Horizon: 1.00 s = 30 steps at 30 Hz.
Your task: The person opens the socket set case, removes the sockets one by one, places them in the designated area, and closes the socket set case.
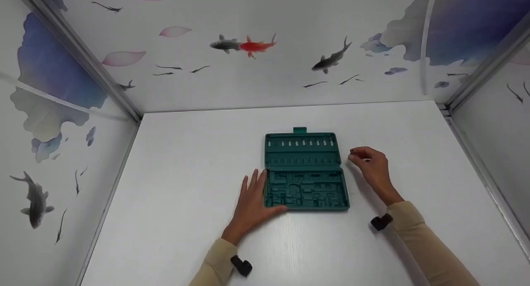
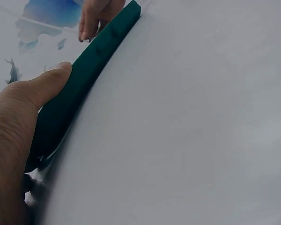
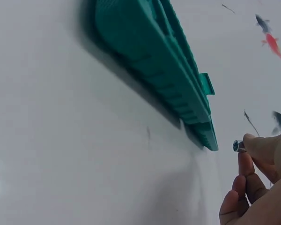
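A dark green plastic tool case (image 1: 303, 154) lies unfolded on the white table, its lower half moulded with many recesses. Along its far half runs a row of small pale pieces (image 1: 303, 143), with one gap near the left. My left hand (image 1: 251, 207) touches the near left corner of the case, fingers straight along the left side and thumb on the front wall, as the left wrist view shows too. To the right of the case, my right hand (image 1: 376, 167) pinches a small shiny metal socket (image 3: 238, 146) between thumb and fingertips, raised above the table.
The white table (image 1: 186, 162) extends around the case. Printed panels with fish and petals stand at the back (image 1: 281, 79) and both sides. A latch tab (image 1: 299, 130) sticks out at the far edge of the case. Each sleeve carries a black wrist camera (image 1: 242, 265).
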Motion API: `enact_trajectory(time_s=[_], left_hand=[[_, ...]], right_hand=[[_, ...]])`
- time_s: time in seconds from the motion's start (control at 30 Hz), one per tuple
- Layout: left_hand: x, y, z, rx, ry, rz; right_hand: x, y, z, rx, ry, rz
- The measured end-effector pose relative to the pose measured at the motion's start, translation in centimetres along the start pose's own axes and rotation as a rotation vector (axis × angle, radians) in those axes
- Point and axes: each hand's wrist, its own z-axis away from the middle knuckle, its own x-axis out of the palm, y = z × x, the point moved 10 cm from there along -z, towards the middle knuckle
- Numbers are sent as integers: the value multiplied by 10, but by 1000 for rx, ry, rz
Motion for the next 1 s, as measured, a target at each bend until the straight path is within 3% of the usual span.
enact_trajectory(time_s=[0.3,0.73,1.0], left_hand=[[-2,0,1,6,13,8],[-3,0,4,12,19,-23],[-2,0,2,6,15,8]], right_hand=[[-6,20,3,15,2,105],[-3,19,-1,-7,42,140],[-4,21,-2,10,79,191]])
